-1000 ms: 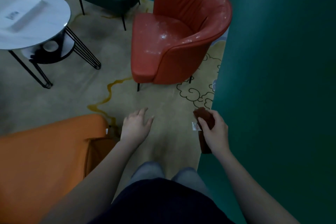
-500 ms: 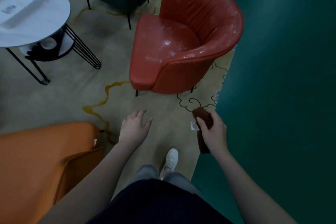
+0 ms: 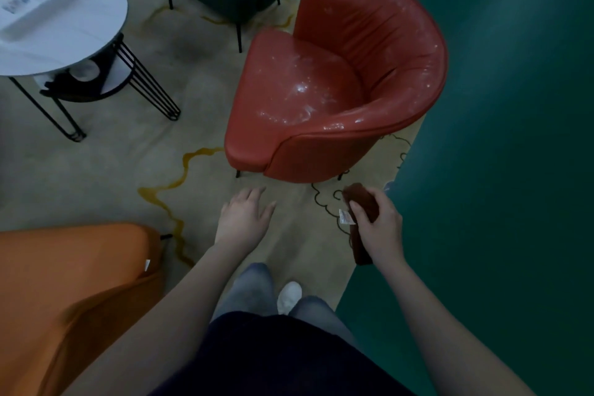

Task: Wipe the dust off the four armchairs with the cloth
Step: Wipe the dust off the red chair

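Cloth (image 3: 361,202): brown, soft, light, likely limp; bunched in right hand (image 3: 379,228)'s curled grip; left hand (image 3: 246,215) open, empty.

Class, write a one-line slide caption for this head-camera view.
Right hand grips a brown cloth, left hand open, facing a dusty red armchair.

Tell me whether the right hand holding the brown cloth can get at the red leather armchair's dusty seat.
Probably yes: the right hand, gripping the brown cloth, hovers just short of the red leather armchair; only carpet lies between, though a lean forward seems needed.
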`<action>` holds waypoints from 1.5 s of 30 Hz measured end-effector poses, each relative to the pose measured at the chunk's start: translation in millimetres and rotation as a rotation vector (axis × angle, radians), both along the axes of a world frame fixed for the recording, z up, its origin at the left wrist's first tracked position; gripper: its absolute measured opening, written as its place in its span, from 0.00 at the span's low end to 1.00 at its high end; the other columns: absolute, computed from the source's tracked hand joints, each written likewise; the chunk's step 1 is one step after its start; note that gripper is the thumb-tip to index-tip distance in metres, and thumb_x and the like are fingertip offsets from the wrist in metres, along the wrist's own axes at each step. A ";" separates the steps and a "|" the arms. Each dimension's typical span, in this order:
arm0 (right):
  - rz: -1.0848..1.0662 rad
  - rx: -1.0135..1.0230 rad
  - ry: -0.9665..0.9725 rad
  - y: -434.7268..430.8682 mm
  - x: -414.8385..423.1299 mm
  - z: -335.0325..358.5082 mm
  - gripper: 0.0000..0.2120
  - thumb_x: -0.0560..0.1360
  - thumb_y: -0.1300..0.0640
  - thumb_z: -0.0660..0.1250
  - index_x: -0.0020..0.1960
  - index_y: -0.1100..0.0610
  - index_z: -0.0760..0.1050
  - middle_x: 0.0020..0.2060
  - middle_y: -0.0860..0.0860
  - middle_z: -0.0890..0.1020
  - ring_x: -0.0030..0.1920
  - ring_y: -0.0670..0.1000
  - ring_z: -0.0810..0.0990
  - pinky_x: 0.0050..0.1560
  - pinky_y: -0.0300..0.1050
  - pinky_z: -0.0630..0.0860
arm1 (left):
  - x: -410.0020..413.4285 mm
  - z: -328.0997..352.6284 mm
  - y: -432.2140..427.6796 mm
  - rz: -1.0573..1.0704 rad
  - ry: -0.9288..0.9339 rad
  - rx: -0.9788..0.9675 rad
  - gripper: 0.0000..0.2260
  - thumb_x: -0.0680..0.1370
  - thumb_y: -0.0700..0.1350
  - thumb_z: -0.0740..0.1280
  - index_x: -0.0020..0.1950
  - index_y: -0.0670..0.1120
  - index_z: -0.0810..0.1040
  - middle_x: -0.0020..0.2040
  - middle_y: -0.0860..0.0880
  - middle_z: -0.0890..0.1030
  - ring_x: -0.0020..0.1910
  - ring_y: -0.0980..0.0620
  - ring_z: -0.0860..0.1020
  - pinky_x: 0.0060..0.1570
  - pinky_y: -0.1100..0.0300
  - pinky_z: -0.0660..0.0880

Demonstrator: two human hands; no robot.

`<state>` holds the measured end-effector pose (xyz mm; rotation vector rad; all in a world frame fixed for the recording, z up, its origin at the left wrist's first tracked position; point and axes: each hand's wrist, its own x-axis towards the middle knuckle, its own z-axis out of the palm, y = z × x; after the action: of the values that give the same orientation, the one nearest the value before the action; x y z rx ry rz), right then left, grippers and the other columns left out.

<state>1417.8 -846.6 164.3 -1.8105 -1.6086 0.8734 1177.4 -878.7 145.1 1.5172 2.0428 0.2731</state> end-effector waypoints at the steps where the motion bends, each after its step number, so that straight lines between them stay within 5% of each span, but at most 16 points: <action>1: 0.011 -0.002 -0.002 6.1 -3.8 0.7 0.10 0.76 0.58 0.70 0.57 0.51 0.77 0.48 0.48 0.80 0.51 0.51 0.78 0.51 0.45 0.73 | -2.5 -0.2 6.1 0.006 -0.004 0.000 0.22 0.82 0.53 0.61 0.73 0.44 0.70 0.67 0.43 0.76 0.66 0.42 0.73 0.62 0.49 0.67; 7: 0.031 -0.020 -0.041 45.9 -34.6 -0.5 0.10 0.77 0.59 0.69 0.58 0.56 0.77 0.47 0.45 0.78 0.49 0.47 0.75 0.48 0.39 0.67 | -30.2 -5.1 52.6 -0.014 -0.015 -0.016 0.22 0.82 0.53 0.61 0.73 0.45 0.70 0.69 0.44 0.74 0.67 0.42 0.72 0.62 0.49 0.67; 23: -0.134 -0.050 -0.084 141.2 -81.4 -16.9 0.12 0.77 0.56 0.69 0.59 0.56 0.77 0.52 0.52 0.80 0.54 0.54 0.78 0.56 0.51 0.75 | -67.9 -20.0 194.3 -0.191 -0.088 0.024 0.21 0.82 0.53 0.63 0.72 0.44 0.72 0.69 0.46 0.74 0.68 0.45 0.72 0.66 0.49 0.68; 27: -0.134 -0.032 -0.086 157.3 -77.5 -15.7 0.13 0.77 0.57 0.69 0.60 0.55 0.77 0.53 0.52 0.80 0.55 0.52 0.77 0.57 0.47 0.73 | -55.9 -26.9 208.2 -0.226 -0.101 0.018 0.21 0.81 0.52 0.64 0.71 0.43 0.73 0.68 0.45 0.75 0.67 0.43 0.73 0.66 0.47 0.68; 45: 0.249 -0.085 -0.215 257.6 -17.1 -49.8 0.15 0.78 0.57 0.68 0.64 0.57 0.76 0.58 0.53 0.77 0.60 0.53 0.72 0.57 0.39 0.63 | 26.9 -65.7 236.9 0.054 -0.093 -0.043 0.21 0.81 0.52 0.64 0.71 0.43 0.73 0.70 0.45 0.73 0.69 0.44 0.71 0.66 0.46 0.68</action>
<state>1400.8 -589.0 114.5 -1.8402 -1.9932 0.8913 1204.4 -641.8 79.4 1.3993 2.0063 0.3133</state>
